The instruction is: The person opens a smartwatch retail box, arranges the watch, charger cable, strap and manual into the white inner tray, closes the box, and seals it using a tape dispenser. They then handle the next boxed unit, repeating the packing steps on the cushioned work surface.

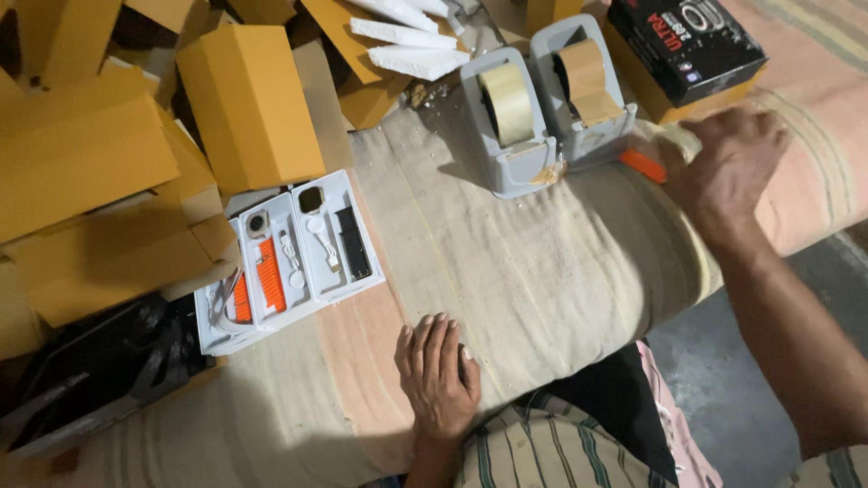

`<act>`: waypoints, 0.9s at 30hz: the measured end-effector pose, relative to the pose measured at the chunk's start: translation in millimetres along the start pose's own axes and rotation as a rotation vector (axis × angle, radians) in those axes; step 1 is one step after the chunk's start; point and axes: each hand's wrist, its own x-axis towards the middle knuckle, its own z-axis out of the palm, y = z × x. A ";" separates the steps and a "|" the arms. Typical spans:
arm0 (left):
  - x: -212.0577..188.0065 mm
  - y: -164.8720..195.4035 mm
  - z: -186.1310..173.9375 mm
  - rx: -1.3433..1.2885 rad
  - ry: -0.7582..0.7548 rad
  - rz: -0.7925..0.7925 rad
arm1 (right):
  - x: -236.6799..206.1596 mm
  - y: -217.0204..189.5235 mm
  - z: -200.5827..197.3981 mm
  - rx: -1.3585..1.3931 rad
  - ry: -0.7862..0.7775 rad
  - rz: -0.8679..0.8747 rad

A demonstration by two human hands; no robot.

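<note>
Two hands: both in view, both bare.
L hand [438, 370]: flat on cloth-covered surface [542, 271], palm down, fingers together, grips nothing.
R hand [728, 167]: fingers curled at orange item [643, 164] just beside grey tape dispensers [542, 104]; grip on it: cannot tell.
Trays: white insert trays [289, 262] w/ orange and black straps, left of L hand, apart.
Boxes: yellow cartons [249, 104] upper left; black box [683, 45] upper right.

**Colours and patterns seen**

Mustard-yellow cardboard boxes [249, 104] are piled beside white trays [289, 258] holding orange and black straps. Two grey tape dispensers [542, 108] carry clear and brown tape. The beige cloth [506, 262] is edged with faded pink stripes. A black box [683, 41] is seen.
</note>
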 end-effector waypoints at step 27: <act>1.9 6.8 -4.0 -0.018 -0.010 -0.005 | 19.2 -26.0 -7.3 0.274 -0.236 -0.551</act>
